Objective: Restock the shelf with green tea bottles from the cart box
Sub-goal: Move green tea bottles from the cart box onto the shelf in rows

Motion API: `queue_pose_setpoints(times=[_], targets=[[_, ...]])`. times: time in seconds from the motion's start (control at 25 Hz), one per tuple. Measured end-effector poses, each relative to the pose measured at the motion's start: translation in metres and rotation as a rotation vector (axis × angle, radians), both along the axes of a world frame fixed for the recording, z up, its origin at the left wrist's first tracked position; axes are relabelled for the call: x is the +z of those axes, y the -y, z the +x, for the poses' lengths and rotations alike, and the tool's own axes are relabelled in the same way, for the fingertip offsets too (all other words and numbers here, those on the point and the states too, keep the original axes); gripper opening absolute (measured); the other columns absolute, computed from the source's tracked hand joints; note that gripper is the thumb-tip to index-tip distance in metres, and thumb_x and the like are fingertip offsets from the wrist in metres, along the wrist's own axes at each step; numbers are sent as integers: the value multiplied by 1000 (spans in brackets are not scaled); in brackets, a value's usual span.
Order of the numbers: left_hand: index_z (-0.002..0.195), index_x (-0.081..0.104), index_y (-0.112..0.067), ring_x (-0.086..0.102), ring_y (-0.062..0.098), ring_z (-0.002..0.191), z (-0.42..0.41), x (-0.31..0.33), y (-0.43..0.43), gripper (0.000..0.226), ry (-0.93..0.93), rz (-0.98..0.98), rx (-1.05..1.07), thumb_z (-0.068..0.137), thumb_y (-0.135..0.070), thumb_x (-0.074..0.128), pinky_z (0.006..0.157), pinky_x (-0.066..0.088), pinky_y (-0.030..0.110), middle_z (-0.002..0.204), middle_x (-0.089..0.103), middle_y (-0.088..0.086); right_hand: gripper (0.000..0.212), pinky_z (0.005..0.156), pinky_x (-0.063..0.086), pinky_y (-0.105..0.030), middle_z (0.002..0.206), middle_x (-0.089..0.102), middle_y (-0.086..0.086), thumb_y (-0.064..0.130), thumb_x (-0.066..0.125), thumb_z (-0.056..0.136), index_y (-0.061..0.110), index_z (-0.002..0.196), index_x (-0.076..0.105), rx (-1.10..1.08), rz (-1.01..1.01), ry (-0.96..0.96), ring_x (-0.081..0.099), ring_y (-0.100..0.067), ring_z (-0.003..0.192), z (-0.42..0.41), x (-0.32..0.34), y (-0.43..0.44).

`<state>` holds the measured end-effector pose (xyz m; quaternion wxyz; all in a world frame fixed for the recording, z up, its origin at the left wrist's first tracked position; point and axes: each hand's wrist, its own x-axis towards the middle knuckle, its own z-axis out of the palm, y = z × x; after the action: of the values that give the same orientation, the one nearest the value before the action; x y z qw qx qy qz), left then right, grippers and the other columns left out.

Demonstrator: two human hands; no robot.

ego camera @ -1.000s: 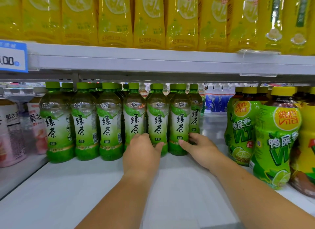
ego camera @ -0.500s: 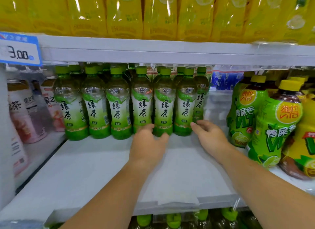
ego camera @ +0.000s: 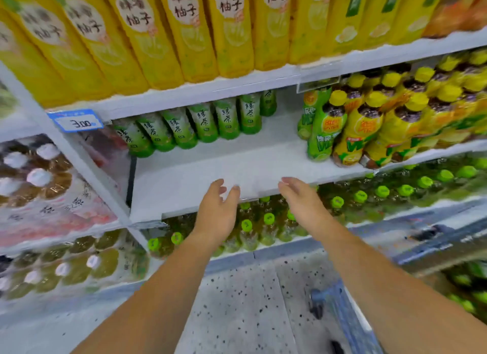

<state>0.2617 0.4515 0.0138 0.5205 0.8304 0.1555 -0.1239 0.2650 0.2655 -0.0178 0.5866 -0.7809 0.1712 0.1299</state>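
Plastic green tea bottles line the back of the shelf; full, we reckon they're heavyish and slick, so grab mid-body. Our left hand and right hand hover loose, empty.

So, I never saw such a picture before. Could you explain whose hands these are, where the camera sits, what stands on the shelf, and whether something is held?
There is no machine: a person works with bare hands, and one camera worn on the head looks forward and down. The left hand and the right hand are open near the front edge of the white shelf and hold nothing. At the back of that shelf stands a row of green tea bottles; to their right stand yellow-capped bottles.
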Motion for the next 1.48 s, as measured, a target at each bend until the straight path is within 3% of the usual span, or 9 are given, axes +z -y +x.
queue_pose_setpoints(times=[0.12, 0.28, 0.4, 0.56, 0.64, 0.72, 0.8, 1.04, 1.48], targets=[[149, 42, -20, 48, 14, 130, -56, 58, 7, 51, -34, -2, -79, 104, -42, 45, 97, 37, 27, 143, 49, -3, 52, 94, 37, -23, 149, 46, 2, 36, 48, 103, 18, 151, 39, -29, 73, -70, 49, -11, 123, -72, 57, 15], [148, 46, -20, 47, 14, 134, -119, 115, 20, 51, -59, -19, -186, 103, -44, 46, 99, 35, 26, 149, 48, -4, 55, 84, 39, -13, 151, 40, 7, 36, 47, 103, 22, 154, 32, -77, 95, -124, 42, -3, 126, -161, 120, 33], [149, 45, -23, 46, 10, 132, -156, 145, 44, 52, -91, -100, -258, 103, -47, 44, 102, 36, 29, 148, 47, -8, 56, 99, 36, -23, 154, 40, 7, 37, 48, 102, 22, 154, 34, -151, 32, -88, 40, -11, 140, -221, 156, 52], [146, 47, -25, 42, 1, 119, -202, 164, 95, 47, -135, -199, -442, 103, -45, 44, 96, 31, 24, 137, 46, -15, 54, 104, 35, -20, 151, 45, 4, 33, 50, 102, 18, 152, 37, -369, -37, -47, 42, -8, 137, -291, 189, 90], [143, 49, -28, 44, 0, 117, -222, 169, 122, 43, -157, -244, -590, 103, -46, 44, 94, 32, 22, 134, 49, -18, 54, 112, 36, -28, 149, 46, 5, 33, 51, 102, 19, 151, 37, -440, -80, -11, 42, -7, 136, -319, 200, 111], [140, 50, -29, 46, 1, 119, -239, 171, 148, 40, -195, -284, -683, 104, -44, 43, 92, 35, 17, 130, 50, -23, 52, 116, 34, -34, 147, 47, 7, 34, 52, 101, 20, 150, 39, -517, -105, -13, 42, -9, 138, -345, 206, 134], [146, 47, -26, 46, 4, 129, -252, 169, 173, 47, -209, -302, -751, 103, -45, 44, 98, 34, 21, 142, 49, -16, 49, 115, 35, -36, 148, 47, 7, 35, 52, 101, 23, 148, 42, -553, -131, -9, 42, -10, 139, -362, 210, 156], [153, 37, -25, 40, 14, 140, -267, 128, 264, 56, -268, -199, -814, 103, -51, 39, 105, 33, 28, 155, 40, -7, 50, 115, 36, -35, 148, 48, 9, 40, 51, 101, 26, 148, 43, -500, -146, -117, 43, -8, 137, -386, 181, 248], [158, 25, -24, 34, 20, 146, -288, -21, 419, 68, -553, -69, -485, 101, -59, 37, 117, 29, 34, 162, 31, -2, 65, 120, 29, -40, 158, 37, 1, 48, 47, 100, 19, 155, 31, 49, -205, -467, 38, -15, 143, -344, 18, 432]])
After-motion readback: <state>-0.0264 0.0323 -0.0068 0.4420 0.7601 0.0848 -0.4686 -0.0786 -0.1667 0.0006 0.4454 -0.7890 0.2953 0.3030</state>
